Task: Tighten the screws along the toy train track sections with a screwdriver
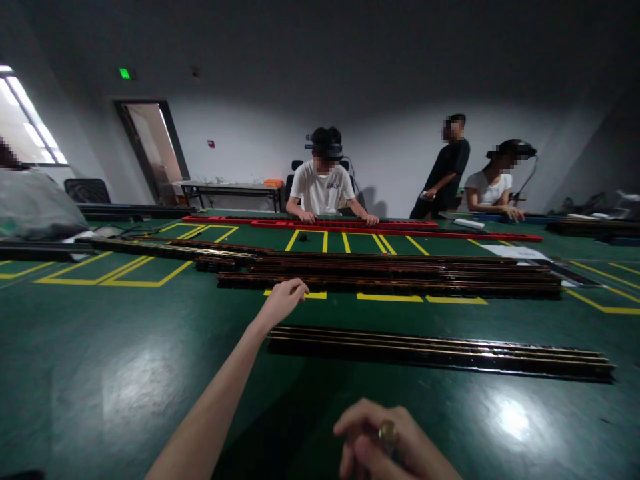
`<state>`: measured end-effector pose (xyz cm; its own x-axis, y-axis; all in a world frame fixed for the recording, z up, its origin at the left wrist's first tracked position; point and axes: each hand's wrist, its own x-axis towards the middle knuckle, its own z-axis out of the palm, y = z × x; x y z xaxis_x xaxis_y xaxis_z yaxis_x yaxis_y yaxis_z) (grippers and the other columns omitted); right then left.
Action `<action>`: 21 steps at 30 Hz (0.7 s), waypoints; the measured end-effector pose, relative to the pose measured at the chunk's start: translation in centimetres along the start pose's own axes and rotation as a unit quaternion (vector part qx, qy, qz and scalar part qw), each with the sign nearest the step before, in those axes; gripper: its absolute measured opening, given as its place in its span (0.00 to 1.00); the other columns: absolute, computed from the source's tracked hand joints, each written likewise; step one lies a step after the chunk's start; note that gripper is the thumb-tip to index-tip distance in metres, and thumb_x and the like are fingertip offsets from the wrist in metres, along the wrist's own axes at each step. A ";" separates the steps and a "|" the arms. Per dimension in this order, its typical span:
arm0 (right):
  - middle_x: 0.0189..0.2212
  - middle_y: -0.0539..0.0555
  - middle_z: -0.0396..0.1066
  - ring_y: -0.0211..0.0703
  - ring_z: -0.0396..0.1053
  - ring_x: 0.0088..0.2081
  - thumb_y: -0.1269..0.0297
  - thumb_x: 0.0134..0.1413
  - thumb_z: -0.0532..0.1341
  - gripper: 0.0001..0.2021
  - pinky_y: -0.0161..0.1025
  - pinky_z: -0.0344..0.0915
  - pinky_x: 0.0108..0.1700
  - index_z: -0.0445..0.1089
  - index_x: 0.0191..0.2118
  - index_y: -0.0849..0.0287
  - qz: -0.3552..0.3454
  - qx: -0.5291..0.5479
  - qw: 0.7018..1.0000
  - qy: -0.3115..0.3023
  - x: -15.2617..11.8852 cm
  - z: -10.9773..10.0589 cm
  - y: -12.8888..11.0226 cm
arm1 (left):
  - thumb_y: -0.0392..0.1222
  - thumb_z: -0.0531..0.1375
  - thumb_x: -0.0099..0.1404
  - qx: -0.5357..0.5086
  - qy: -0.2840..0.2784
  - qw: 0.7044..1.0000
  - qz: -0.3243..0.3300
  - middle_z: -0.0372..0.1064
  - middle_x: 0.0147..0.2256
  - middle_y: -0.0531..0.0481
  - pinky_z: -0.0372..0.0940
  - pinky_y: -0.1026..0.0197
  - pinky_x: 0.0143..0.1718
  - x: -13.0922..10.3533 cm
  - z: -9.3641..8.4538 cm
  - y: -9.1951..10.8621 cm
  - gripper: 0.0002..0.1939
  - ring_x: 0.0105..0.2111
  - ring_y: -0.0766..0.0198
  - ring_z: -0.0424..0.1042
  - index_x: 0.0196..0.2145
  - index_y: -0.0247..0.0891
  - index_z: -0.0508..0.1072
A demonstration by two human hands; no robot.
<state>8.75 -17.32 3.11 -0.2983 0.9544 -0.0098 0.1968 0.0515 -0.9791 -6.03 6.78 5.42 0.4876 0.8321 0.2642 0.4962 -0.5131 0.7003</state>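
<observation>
My left hand [283, 301] reaches out over the green table, at the near edge of a bundle of long dark strips [390, 270] with brassy lines along them. Its fingers are loosely bent and pointing right, with nothing visible in them; whether they touch the strips I cannot tell. Nearer to me lies another set of long dark strips [440, 352] with gold-coloured edges. My right hand [395, 443], low in the view, is curled around a small round brass-coloured piece [387, 433]. The rest of that piece is hidden by the fingers.
Across the green table [125, 373], a seated person [323, 183] has both hands on long red strips [345, 225]. Two more people are at the right, and a sleeve shows at the left. White paper [515, 251] lies at the far right. Yellow tape lines mark the tabletop.
</observation>
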 end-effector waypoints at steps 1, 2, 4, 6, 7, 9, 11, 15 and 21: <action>0.29 0.55 0.73 0.39 0.71 0.28 0.45 0.59 0.52 0.21 0.35 0.66 0.28 0.68 0.44 0.58 -0.009 0.031 0.998 0.057 0.5 -0.9 -0.8 | 0.49 0.47 0.63 0.009 0.019 1.000 -0.006 0.72 0.26 0.51 0.61 0.62 0.30 -0.2 0.4 -0.9 0.18 0.27 0.61 0.70 0.31 0.38 0.73; 0.27 0.55 0.72 0.38 0.69 0.25 0.44 0.59 0.52 0.22 0.35 0.66 0.27 0.68 0.40 0.59 -0.027 0.059 0.993 0.095 0.9 -1.7 -1.4 | 0.50 0.47 0.63 0.016 0.030 0.999 -0.010 0.72 0.26 0.51 0.60 0.62 0.30 -0.6 0.7 -1.7 0.19 0.27 0.61 0.70 0.29 0.38 0.73; 0.24 0.53 0.71 0.38 0.68 0.25 0.45 0.57 0.54 0.20 0.35 0.66 0.28 0.67 0.36 0.59 -0.074 0.085 0.980 0.166 2.1 -3.5 -2.4 | 0.51 0.47 0.63 0.017 0.048 0.999 -0.015 0.71 0.25 0.51 0.61 0.61 0.32 -1.7 1.2 -3.2 0.19 0.28 0.60 0.70 0.26 0.38 0.72; 0.23 0.51 0.69 0.38 0.68 0.24 0.45 0.56 0.55 0.20 0.36 0.66 0.28 0.66 0.33 0.59 -0.097 0.072 0.970 0.209 3.6 -5.0 -2.8 | 0.52 0.47 0.62 0.001 0.061 0.998 -0.021 0.71 0.26 0.50 0.62 0.60 0.34 -2.6 1.4 -4.4 0.20 0.30 0.59 0.71 0.25 0.39 0.71; 0.21 0.50 0.67 0.38 0.67 0.23 0.44 0.55 0.55 0.20 0.36 0.65 0.27 0.66 0.31 0.59 -0.093 0.052 0.970 0.220 4.5 -5.7 -2.8 | 0.52 0.48 0.62 -0.010 0.063 0.998 -0.016 0.72 0.27 0.49 0.63 0.59 0.35 -3.0 1.5 -4.9 0.19 0.31 0.59 0.71 0.25 0.39 0.71; 0.17 0.48 0.62 0.35 0.62 0.19 0.41 0.53 0.54 0.24 0.33 0.61 0.23 0.65 0.24 0.60 -0.075 -0.009 0.968 0.238 6.2 -6.6 -2.5 | 0.52 0.49 0.60 -0.034 0.061 0.998 -0.006 0.73 0.30 0.48 0.64 0.59 0.37 -3.5 1.4 -5.5 0.18 0.34 0.58 0.71 0.26 0.39 0.71; 0.15 0.47 0.59 0.32 0.58 0.16 0.36 0.50 0.54 0.28 0.32 0.55 0.18 0.63 0.21 0.59 -0.051 -0.029 0.964 0.258 7.9 -7.0 -1.8 | 0.53 0.49 0.60 -0.060 0.051 0.997 -0.004 0.73 0.32 0.48 0.64 0.58 0.39 -3.7 1.2 -5.8 0.18 0.36 0.58 0.71 0.27 0.39 0.71; 0.16 0.46 0.61 0.33 0.61 0.17 0.30 0.46 0.53 0.31 0.32 0.58 0.19 0.64 0.26 0.59 -0.044 0.047 0.968 0.241 10.9 -7.1 -0.4 | 0.54 0.48 0.60 -0.103 0.006 0.995 -0.014 0.72 0.31 0.48 0.65 0.58 0.40 -3.7 0.6 -5.9 0.20 0.35 0.58 0.71 0.29 0.38 0.72; 0.25 0.50 0.68 0.35 0.67 0.24 0.33 0.38 0.62 0.30 0.31 0.60 0.22 0.68 0.32 0.61 -0.042 0.065 0.976 0.206 14.7 -7.1 0.7 | 0.56 0.48 0.63 -0.134 -0.060 0.989 -0.016 0.72 0.33 0.48 0.64 0.56 0.44 -3.7 -0.3 -7.0 0.22 0.37 0.58 0.71 0.32 0.37 0.72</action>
<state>11.13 -1.15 3.71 0.0972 0.9870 0.1283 0.0605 0.1228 -0.9906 -11.55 7.35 -0.31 0.5644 0.8080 0.1690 0.3132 -0.3990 0.8618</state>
